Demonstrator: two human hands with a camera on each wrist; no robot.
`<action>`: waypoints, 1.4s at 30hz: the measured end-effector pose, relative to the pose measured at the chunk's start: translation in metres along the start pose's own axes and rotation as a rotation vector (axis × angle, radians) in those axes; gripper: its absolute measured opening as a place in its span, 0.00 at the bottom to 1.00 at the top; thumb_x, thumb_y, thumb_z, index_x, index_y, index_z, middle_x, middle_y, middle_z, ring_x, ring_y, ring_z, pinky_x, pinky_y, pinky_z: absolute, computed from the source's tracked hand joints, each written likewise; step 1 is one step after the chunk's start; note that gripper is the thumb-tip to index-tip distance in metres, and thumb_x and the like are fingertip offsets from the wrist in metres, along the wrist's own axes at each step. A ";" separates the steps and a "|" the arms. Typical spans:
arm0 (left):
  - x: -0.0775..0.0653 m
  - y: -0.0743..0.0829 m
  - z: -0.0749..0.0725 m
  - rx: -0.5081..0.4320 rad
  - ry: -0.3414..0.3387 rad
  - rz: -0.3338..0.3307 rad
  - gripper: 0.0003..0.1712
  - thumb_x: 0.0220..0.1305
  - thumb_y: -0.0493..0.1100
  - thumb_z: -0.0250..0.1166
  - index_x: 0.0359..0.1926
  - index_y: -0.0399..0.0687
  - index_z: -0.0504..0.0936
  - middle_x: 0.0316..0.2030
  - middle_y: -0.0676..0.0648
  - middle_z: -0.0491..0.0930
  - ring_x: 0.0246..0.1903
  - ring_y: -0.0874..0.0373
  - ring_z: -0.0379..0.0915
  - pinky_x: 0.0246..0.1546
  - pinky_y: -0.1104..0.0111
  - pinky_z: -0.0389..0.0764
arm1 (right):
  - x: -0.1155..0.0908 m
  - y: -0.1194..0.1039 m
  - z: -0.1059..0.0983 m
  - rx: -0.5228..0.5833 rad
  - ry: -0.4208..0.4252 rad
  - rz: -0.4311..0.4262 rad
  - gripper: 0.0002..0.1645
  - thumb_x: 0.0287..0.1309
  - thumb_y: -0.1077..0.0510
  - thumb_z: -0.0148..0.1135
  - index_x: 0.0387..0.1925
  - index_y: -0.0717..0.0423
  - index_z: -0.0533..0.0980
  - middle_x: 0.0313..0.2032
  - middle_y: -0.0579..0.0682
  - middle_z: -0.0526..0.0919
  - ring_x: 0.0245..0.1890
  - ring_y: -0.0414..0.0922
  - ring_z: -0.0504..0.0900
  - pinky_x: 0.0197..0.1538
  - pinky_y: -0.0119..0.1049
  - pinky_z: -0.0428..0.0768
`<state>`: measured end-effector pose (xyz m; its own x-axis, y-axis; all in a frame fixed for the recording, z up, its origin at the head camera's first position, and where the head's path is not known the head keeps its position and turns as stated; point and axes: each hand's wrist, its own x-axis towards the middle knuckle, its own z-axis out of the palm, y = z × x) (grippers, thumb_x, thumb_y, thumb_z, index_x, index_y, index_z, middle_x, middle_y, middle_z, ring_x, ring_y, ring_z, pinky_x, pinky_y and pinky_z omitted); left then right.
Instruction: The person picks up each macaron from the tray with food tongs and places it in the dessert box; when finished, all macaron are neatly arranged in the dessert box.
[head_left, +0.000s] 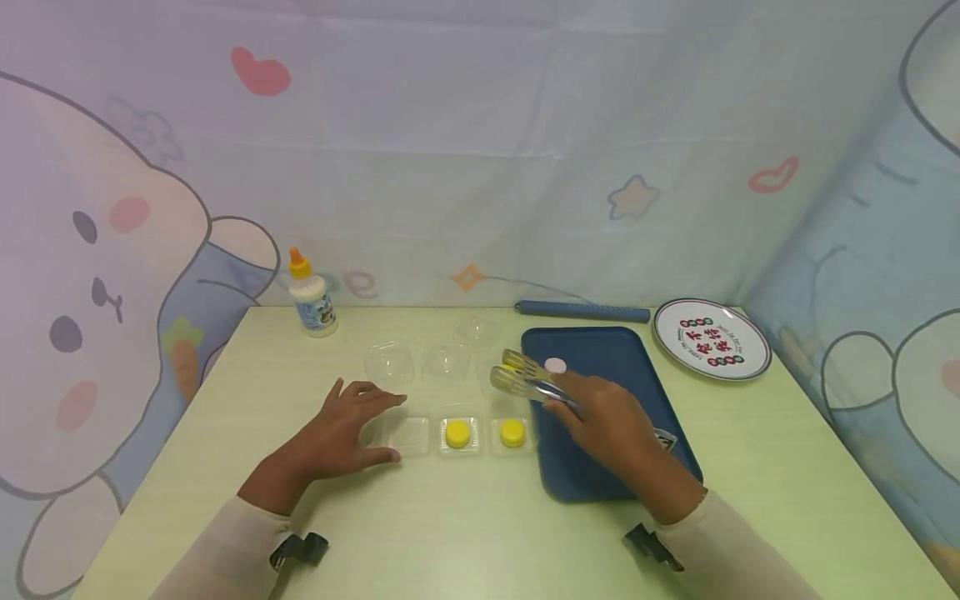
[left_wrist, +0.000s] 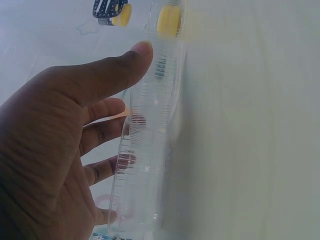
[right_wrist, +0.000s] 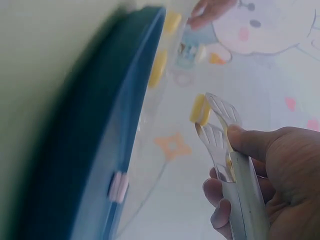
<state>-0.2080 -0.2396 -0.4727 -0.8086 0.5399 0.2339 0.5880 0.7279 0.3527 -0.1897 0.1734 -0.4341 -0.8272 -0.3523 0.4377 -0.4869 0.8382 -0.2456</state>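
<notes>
My right hand (head_left: 611,421) grips slotted metal tongs (right_wrist: 244,195), raised above the left edge of the blue tray (head_left: 573,467). Between the tong tips sits a small round yellow piece (right_wrist: 200,109), somewhat like a macaron. At the left, my left hand (head_left: 337,429) has its thumb and fingers spread around the left end of a clear plastic box (head_left: 411,437); whether the fingertips touch it I cannot tell. Beside that box, two clear compartments each hold a yellow piece (head_left: 457,433), (head_left: 513,432) lying flat. A pale pink piece (head_left: 555,365) lies on the tray.
Clear domed lids (head_left: 446,362) stand behind the boxes. A glue-like bottle (head_left: 315,308) with an orange tip is at the back left. Behind the tray lies a blue stick (head_left: 581,311), with a printed white plate (head_left: 712,340) at the back right. My right forearm partly hides a tray item (head_left: 665,438).
</notes>
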 end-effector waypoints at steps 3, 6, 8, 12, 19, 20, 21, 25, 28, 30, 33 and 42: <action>0.000 0.001 -0.001 -0.004 -0.010 -0.011 0.44 0.57 0.56 0.85 0.72 0.49 0.81 0.64 0.45 0.87 0.68 0.38 0.73 0.73 0.18 0.52 | 0.002 -0.011 0.006 -0.004 -0.006 -0.042 0.28 0.67 0.49 0.77 0.65 0.54 0.85 0.55 0.54 0.93 0.51 0.54 0.93 0.50 0.53 0.91; 0.000 0.003 -0.002 -0.011 -0.017 -0.017 0.44 0.57 0.57 0.85 0.72 0.49 0.81 0.64 0.45 0.87 0.69 0.39 0.73 0.73 0.18 0.51 | 0.004 -0.021 0.011 -0.002 -0.009 -0.087 0.25 0.67 0.50 0.77 0.61 0.55 0.86 0.54 0.53 0.93 0.51 0.52 0.93 0.50 0.51 0.91; 0.000 0.003 -0.002 -0.012 -0.018 -0.021 0.44 0.57 0.56 0.85 0.72 0.48 0.81 0.64 0.45 0.86 0.69 0.39 0.73 0.73 0.18 0.51 | 0.007 -0.028 0.013 -0.001 -0.012 -0.105 0.24 0.66 0.50 0.77 0.59 0.55 0.87 0.54 0.52 0.93 0.51 0.52 0.93 0.50 0.50 0.91; 0.001 0.003 -0.002 0.005 -0.012 -0.019 0.44 0.57 0.56 0.85 0.72 0.49 0.82 0.64 0.46 0.87 0.68 0.39 0.73 0.73 0.18 0.52 | 0.010 -0.038 0.018 0.010 -0.037 -0.119 0.24 0.66 0.49 0.77 0.60 0.53 0.87 0.55 0.52 0.93 0.53 0.51 0.93 0.51 0.50 0.91; 0.001 0.003 -0.001 0.010 -0.025 -0.035 0.45 0.57 0.57 0.85 0.72 0.49 0.81 0.65 0.46 0.86 0.70 0.39 0.73 0.74 0.18 0.51 | 0.013 -0.053 0.027 0.029 -0.033 -0.190 0.23 0.66 0.49 0.78 0.60 0.51 0.87 0.54 0.50 0.94 0.51 0.48 0.94 0.47 0.48 0.92; 0.000 0.002 -0.001 0.009 -0.029 -0.039 0.45 0.57 0.57 0.85 0.72 0.49 0.81 0.65 0.46 0.86 0.70 0.39 0.72 0.74 0.18 0.51 | 0.014 -0.055 0.029 0.029 -0.035 -0.199 0.23 0.66 0.49 0.78 0.59 0.51 0.87 0.54 0.49 0.94 0.50 0.48 0.94 0.47 0.47 0.92; 0.000 0.002 -0.001 0.006 -0.033 -0.043 0.45 0.57 0.57 0.85 0.73 0.49 0.81 0.66 0.45 0.86 0.70 0.39 0.72 0.75 0.18 0.50 | 0.015 -0.057 0.030 0.027 -0.035 -0.209 0.23 0.66 0.49 0.78 0.59 0.52 0.88 0.54 0.49 0.94 0.50 0.48 0.94 0.47 0.47 0.92; 0.000 0.002 0.000 0.010 -0.040 -0.053 0.45 0.57 0.57 0.85 0.73 0.49 0.81 0.66 0.45 0.86 0.71 0.39 0.72 0.75 0.18 0.49 | 0.018 -0.065 0.034 0.015 -0.052 -0.243 0.23 0.68 0.48 0.76 0.59 0.53 0.88 0.54 0.49 0.94 0.50 0.47 0.94 0.48 0.45 0.92; 0.000 0.001 0.000 0.011 -0.041 -0.056 0.46 0.56 0.56 0.85 0.73 0.50 0.80 0.66 0.46 0.86 0.71 0.38 0.71 0.75 0.19 0.49 | 0.020 -0.071 0.037 0.010 -0.075 -0.253 0.23 0.69 0.48 0.75 0.60 0.53 0.87 0.54 0.48 0.94 0.50 0.46 0.94 0.48 0.44 0.91; 0.001 0.000 0.001 0.012 -0.042 -0.057 0.46 0.56 0.56 0.85 0.73 0.50 0.80 0.66 0.46 0.86 0.72 0.39 0.71 0.75 0.19 0.49 | 0.021 -0.074 0.038 0.011 -0.093 -0.249 0.22 0.70 0.47 0.74 0.60 0.52 0.87 0.54 0.48 0.94 0.50 0.46 0.93 0.47 0.44 0.91; 0.001 0.001 0.000 0.015 -0.043 -0.055 0.46 0.56 0.57 0.85 0.74 0.51 0.80 0.65 0.46 0.86 0.71 0.39 0.71 0.75 0.19 0.49 | 0.022 -0.079 0.041 0.010 -0.109 -0.250 0.22 0.71 0.47 0.73 0.61 0.51 0.87 0.54 0.47 0.93 0.50 0.46 0.93 0.46 0.44 0.91; 0.002 0.000 0.000 0.025 -0.030 -0.042 0.46 0.56 0.57 0.85 0.73 0.49 0.81 0.64 0.46 0.87 0.71 0.39 0.72 0.74 0.18 0.51 | 0.027 -0.091 0.046 -0.016 -0.168 -0.248 0.24 0.71 0.46 0.73 0.62 0.50 0.86 0.56 0.46 0.93 0.50 0.45 0.93 0.47 0.43 0.91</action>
<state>-0.2095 -0.2383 -0.4724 -0.8317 0.5209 0.1923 0.5544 0.7600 0.3392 -0.1804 0.0691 -0.4398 -0.7187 -0.6103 0.3332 -0.6769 0.7236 -0.1348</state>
